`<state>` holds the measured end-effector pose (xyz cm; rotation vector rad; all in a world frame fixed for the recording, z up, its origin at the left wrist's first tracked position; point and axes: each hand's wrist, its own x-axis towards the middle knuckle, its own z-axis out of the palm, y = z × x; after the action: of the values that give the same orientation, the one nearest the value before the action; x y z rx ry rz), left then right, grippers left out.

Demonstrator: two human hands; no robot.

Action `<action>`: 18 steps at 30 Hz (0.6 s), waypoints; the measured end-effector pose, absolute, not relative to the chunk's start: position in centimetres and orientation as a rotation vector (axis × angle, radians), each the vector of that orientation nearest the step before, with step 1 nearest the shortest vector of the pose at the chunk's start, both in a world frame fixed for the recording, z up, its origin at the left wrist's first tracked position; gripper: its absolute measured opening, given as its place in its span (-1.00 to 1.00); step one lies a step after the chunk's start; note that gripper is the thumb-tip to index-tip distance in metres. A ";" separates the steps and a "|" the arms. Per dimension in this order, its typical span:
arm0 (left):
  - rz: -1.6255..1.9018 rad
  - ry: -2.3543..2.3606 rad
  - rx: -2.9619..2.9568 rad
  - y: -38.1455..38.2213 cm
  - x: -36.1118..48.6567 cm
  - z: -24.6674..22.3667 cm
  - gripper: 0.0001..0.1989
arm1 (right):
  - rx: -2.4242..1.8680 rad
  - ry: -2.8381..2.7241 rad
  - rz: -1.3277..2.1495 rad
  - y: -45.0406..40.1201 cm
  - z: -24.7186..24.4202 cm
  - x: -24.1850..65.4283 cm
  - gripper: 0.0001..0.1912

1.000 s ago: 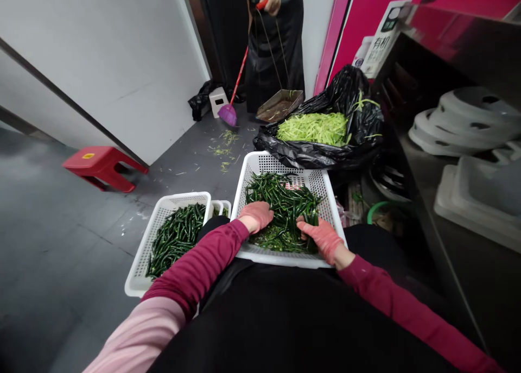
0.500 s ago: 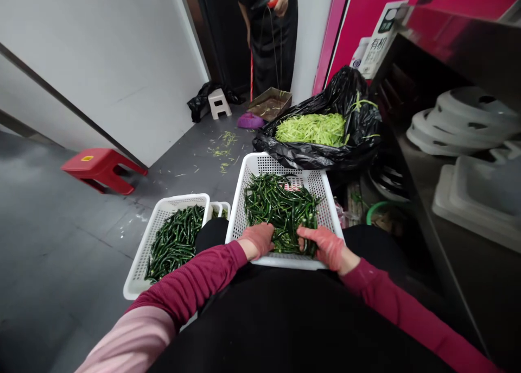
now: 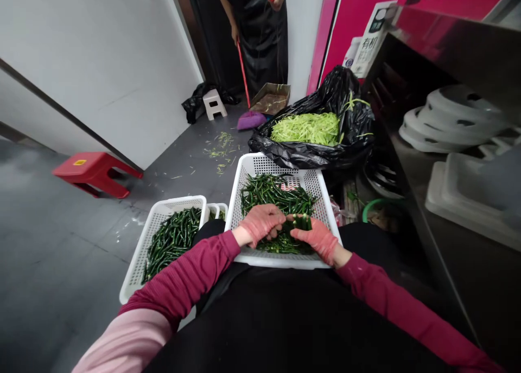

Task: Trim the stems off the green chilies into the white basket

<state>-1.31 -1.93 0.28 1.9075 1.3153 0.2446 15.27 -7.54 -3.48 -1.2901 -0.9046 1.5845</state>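
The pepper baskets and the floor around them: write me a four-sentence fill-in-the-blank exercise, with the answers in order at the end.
Several green peppers are held in the person's ____ hand.
A second basket of peppers stands to the person's ____.
Pale green shreds lie in a plastic bag coloured ____.
The broom head near the dustpan is coloured ____.

Missing words: right; left; black; purple.

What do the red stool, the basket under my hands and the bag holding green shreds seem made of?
Red stool: probably moulded plastic, smooth with a soft sheen.
White basket: likely stiff plastic, dull, with rows of holes.
Black bag: probably thin plastic film, glossy and crinkled.
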 end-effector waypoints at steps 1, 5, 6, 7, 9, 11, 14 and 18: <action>0.235 1.318 1.894 -3.1 -1.5 0.3 -0.74 | -1.288 -0.991 1.654 -7.6 -3.3 14.9 -0.65; 0.116 1.422 2.199 -5.2 -1.7 -1.0 -0.76 | -1.405 -1.033 1.870 -8.0 -3.6 13.3 -0.85; 0.038 1.434 2.292 -5.1 -1.7 -1.5 -0.77 | -1.440 -0.975 1.871 -8.1 -3.9 13.2 -0.85; -0.061 1.448 2.363 -4.8 -1.8 -1.9 -0.80 | -1.459 -0.894 1.863 -8.1 -4.1 13.2 -0.85; -0.277 1.479 2.460 -3.7 -1.9 -2.5 -0.84 | -1.426 -0.683 1.850 -7.9 -4.5 13.9 -0.86; -0.389 1.519 2.503 -2.2 -1.6 -2.5 -0.75 | -1.326 -0.477 1.851 -7.6 -4.5 15.1 -0.86; -0.342 1.592 2.517 0.1 0.3 -2.0 -0.56 | -1.156 -0.334 1.878 -7.2 -4.3 16.8 -0.89; -0.502 1.608 2.305 2.6 3.5 -1.4 -0.61 | -1.126 -0.354 1.831 -7.5 -4.3 17.4 -0.85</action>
<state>3.49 2.64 -1.38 2.3050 1.6075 -0.5024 17.41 -7.49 -4.31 -1.1259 -0.3543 1.8309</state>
